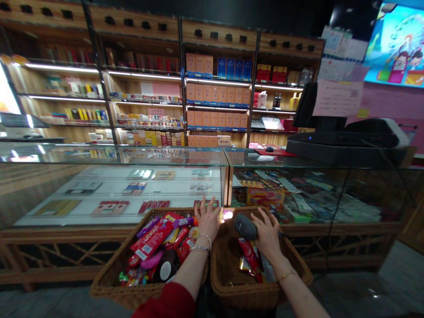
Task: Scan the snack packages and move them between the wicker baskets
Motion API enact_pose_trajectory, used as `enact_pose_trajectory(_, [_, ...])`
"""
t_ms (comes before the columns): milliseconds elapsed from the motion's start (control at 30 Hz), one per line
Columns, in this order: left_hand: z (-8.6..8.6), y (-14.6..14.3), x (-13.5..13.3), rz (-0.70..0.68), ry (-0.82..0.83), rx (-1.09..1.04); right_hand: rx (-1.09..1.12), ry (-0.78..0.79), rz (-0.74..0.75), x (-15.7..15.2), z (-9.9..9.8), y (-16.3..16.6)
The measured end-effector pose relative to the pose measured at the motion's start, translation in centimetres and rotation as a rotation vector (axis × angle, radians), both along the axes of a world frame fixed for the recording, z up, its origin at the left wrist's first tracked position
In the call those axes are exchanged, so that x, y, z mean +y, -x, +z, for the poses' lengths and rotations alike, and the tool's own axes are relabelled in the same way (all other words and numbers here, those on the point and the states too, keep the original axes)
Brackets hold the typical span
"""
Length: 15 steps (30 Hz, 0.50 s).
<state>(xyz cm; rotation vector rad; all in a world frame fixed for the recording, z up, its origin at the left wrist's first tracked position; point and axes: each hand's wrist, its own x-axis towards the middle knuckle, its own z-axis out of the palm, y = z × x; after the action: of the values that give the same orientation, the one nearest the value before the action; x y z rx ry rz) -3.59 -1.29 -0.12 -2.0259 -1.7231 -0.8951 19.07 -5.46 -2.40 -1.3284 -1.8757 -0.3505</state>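
Note:
My left hand (208, 221) has its fingers spread over the inner edge of the left wicker basket (109, 260), beside a purple tube-like pack (184, 222). That basket is heaped with red snack packs (158, 236), a dark round tub (167, 266) and small colourful sweets (141, 277). A bright glint near my left fingertips hides what lies there. Above the right wicker basket (247, 289), my right hand (267, 232) holds a dark grey barcode scanner (245, 226), its grip mostly hidden by the hand. Below it lie a red packet (251, 259) and other wrapped packs.
Just beyond the baskets runs a glass display counter (228, 165) with flat packs inside. A cash register monitor (304, 106) stands on the right, with a dark cable (338, 207) hanging down the front. Lit shelves (217, 81) of boxed goods line the back wall.

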Motion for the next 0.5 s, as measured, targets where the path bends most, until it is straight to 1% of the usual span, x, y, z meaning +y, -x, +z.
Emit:
enact_pose_trajectory(333, [-0.27,0.11,0.28,-0.006,0.008,0.023,0.079,0.002,0.067,-0.08,0.08,0.01])
enact_pose_trajectory(500, [-0.34,0.07,0.38,-0.013,0.007,0.025,0.068,0.002,0.072,-0.12,0.13,0.04])
